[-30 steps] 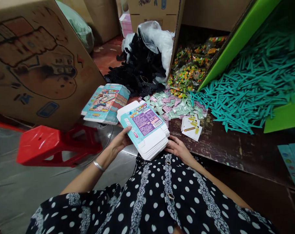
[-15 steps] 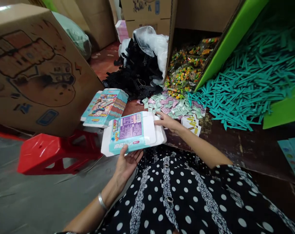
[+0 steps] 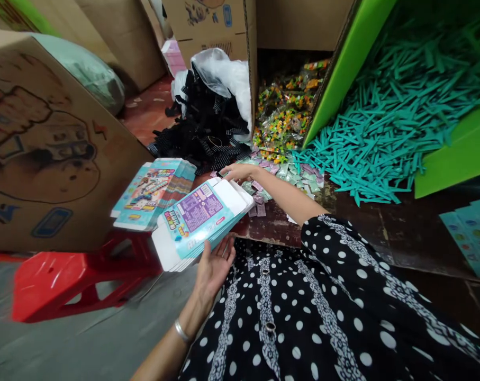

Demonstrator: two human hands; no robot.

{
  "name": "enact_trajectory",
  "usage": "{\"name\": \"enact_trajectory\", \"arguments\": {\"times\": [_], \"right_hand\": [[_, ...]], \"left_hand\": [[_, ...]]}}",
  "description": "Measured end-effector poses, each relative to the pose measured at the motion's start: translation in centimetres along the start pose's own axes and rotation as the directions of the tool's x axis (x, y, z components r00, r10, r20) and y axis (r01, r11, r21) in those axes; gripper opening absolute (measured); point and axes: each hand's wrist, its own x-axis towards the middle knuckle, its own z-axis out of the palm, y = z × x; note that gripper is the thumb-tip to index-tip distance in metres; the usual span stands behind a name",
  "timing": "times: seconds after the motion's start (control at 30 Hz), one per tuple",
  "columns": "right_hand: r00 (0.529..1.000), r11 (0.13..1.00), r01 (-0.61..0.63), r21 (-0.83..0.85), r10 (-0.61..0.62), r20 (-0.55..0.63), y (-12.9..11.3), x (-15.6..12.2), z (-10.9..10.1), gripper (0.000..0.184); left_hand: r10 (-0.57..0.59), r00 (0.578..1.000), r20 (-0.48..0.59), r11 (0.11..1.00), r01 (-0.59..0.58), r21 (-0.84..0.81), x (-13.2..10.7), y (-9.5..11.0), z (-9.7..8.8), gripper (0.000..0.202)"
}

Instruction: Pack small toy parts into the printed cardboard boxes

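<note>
A heap of teal plastic sticks (image 3: 386, 127) filled the far right. Nearer, the left hand (image 3: 213, 267) cupped a stack of flat teal printed cartons (image 3: 202, 217), none folded yet. The right hand (image 3: 240, 171) hovered half-open over small pastel sachets (image 3: 287, 174) on the dark tabletop (image 3: 382, 238).

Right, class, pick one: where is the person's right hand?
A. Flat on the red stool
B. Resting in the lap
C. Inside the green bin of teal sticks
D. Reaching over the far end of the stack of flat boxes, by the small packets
D: the right hand stretches past the far end of the stack of flat boxes, beside the small packets, while the left hand supports the stack from below.
</note>
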Motion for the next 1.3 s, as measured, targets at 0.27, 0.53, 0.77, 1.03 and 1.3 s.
{"name": "enact_trajectory", "arguments": {"times": [0.27, 0.53, 0.77, 1.03, 1.3], "right_hand": [[0.998, 1.000, -0.024, 0.019, 0.025, -0.051, 0.7, 0.1, 0.6, 0.024], [0.995, 0.992, -0.034, -0.119, 0.023, -0.093, -0.6, -0.7, 1.6, 0.021], [0.998, 0.953, 0.047, -0.301, -0.054, -0.015, -6.0, 3.5, 5.3, 0.030], [0.869, 0.814, 0.245, -0.527, -0.426, -0.253, -11.2, 3.0, 5.0, 0.038], [0.861, 0.592, 0.190, -0.783, -0.484, -0.157, -1.5, -4.0, 5.7, 0.072]], "left_hand": [[0.104, 0.913, 0.394, 0.967, -0.186, 0.176, 3.9, 13.1, -12.1, 0.106], [0.298, 0.946, 0.126, 0.921, -0.320, 0.223, 3.1, 10.2, -5.9, 0.093], [0.474, 0.869, -0.144, 0.874, -0.444, 0.195, -1.8, 3.9, -2.6, 0.052], [0.525, 0.841, -0.134, 0.849, -0.507, 0.147, 0.3, 5.7, 2.7, 0.044], [0.494, 0.864, -0.102, 0.867, -0.480, 0.132, 1.9, 6.4, 4.5, 0.045]]}}
